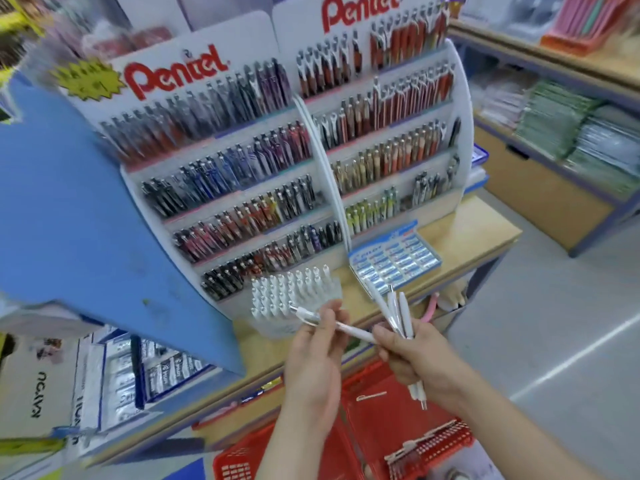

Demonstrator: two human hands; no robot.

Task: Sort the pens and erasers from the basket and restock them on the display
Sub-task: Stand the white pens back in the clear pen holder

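My left hand (317, 344) pinches one white pen (313, 318) that lies sideways, its far end touching my right hand. My right hand (414, 358) grips a bunch of white pens (398, 315) that fan upward, with tips poking out below the fist. Just behind both hands stands a clear holder of white pens (294, 292) on the wooden counter. Below my arms sits the red basket (388, 420) with one white pen lying inside. An open box of erasers (398, 259) rests on the counter at the foot of the tiered pen display (325, 174).
A blue panel (79, 216) juts in from the left over boxed stock. The wooden counter edge (478, 244) runs right of the eraser box. Shelves of packaged goods (571, 133) line the far right, with grey aisle floor (554, 323) between.
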